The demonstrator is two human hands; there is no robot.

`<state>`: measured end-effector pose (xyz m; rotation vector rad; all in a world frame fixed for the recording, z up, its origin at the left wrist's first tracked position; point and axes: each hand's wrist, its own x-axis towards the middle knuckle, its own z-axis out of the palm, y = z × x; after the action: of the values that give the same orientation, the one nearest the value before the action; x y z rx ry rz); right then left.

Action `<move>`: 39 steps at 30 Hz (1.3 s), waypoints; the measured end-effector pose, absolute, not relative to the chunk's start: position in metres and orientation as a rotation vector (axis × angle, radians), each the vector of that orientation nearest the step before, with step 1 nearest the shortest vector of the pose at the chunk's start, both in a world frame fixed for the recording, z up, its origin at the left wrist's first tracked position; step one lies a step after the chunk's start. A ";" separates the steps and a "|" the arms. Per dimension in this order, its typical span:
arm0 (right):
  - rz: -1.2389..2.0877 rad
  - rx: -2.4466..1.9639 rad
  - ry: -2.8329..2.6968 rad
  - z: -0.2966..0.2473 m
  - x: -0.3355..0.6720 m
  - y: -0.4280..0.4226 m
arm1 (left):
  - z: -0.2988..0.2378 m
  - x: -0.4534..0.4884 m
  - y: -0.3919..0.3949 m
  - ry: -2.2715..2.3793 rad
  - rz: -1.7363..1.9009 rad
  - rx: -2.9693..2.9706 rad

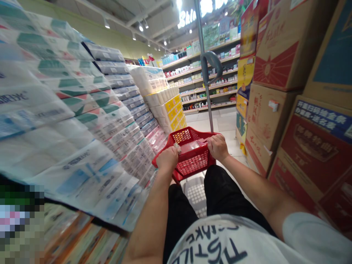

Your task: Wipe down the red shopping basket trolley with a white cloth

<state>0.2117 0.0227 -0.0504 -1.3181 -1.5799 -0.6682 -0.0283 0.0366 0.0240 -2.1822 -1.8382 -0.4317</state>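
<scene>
A red plastic shopping basket with a lattice wall is in front of my legs. My left hand is closed around its near left rim. Close to the thumb is a small pale item, and whether the fingers touch it I cannot tell. At the near right corner, my right hand is closed over the rim. Inside the basket lies a pink package with a clear, shiny part. The undersides of both hands' fingers are hidden.
Stacked tissue and paper-roll packs line the left side. Cardboard cartons are piled high on the right. Ahead, a grey metal pole with a curved handle stands before shelves of small goods. Pale floor tiles run between the stacks.
</scene>
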 end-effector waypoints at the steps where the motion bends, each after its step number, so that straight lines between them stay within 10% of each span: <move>1: -0.672 -1.318 -1.580 -0.050 0.212 0.022 | 0.021 -0.029 0.035 -1.800 -0.466 -2.170; 22: -0.664 -1.316 -1.585 -0.049 0.211 0.020 | -0.017 -0.059 0.019 -1.283 -0.844 -2.161; 31: -0.664 -1.326 -1.585 -0.050 0.211 0.021 | 0.019 -0.051 0.037 -1.744 -0.426 -2.223; 39: -0.642 -1.313 -1.593 -0.049 0.213 0.019 | -0.020 -0.057 0.013 -1.338 -0.888 -2.121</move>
<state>0.2134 0.0191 -0.0494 -1.3135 -1.5934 -0.6415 -0.0573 0.0128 -0.0198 -2.1206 -1.3378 -0.8879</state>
